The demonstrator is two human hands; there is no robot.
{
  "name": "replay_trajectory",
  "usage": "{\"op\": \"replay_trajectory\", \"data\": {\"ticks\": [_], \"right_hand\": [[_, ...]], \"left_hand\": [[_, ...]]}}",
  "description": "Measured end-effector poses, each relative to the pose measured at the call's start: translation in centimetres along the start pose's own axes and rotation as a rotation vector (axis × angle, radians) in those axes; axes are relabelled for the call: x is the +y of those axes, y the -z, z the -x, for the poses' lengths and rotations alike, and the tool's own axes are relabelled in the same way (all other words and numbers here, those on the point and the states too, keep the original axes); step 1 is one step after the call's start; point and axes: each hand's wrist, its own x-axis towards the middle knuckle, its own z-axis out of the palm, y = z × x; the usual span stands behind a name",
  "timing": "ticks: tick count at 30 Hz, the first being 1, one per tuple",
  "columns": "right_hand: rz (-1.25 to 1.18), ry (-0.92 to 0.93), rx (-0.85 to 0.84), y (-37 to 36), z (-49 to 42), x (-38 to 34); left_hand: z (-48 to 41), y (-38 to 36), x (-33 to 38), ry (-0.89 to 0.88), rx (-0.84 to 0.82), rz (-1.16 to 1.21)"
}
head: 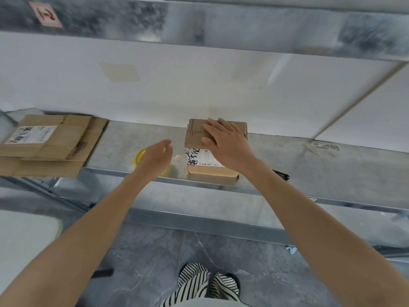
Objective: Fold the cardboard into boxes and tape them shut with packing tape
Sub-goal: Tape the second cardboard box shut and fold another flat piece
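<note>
A small brown cardboard box (197, 138) with a white shipping label stands on the metal shelf (309, 165), folded up with its top flaps down. My right hand (225, 142) lies flat on the box's top, fingers spread. My left hand (156, 155) hovers open above a yellow-rimmed roll of clear packing tape (139, 155), which it partly hides; whether it touches the roll is unclear.
A stack of flattened cardboard boxes (51, 142) lies at the shelf's left end, overhanging the front edge. A black tool (281, 173) lies right of the box. A white wall backs the shelf; another metal shelf (199, 21) is overhead.
</note>
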Motion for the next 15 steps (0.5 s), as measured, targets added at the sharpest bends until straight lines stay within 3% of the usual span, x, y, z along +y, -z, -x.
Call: {"op": "replay_trajectory", "data": {"ticks": [3,7,10,15], "right_hand": [[-0.018,-0.011,-0.005,-0.2,0.0,0.2],[-0.034,-0.012,-0.014,-0.2,-0.1,0.1],[-0.065,-0.021,-0.02,-0.1,-0.1,0.1],[-0.234,-0.065,-0.025,0.7,-0.2,0.1]], "left_hand": [[0.1,0.0,-2.5,0.037,-0.135,-0.373],[0.3,-0.6,-4.8,0.02,-0.17,-0.582],[0.5,-0.6,-5.2,-0.095,-0.078,-0.565],[0.7,2.7,-2.1,-0.282,0.098,-0.296]]}}
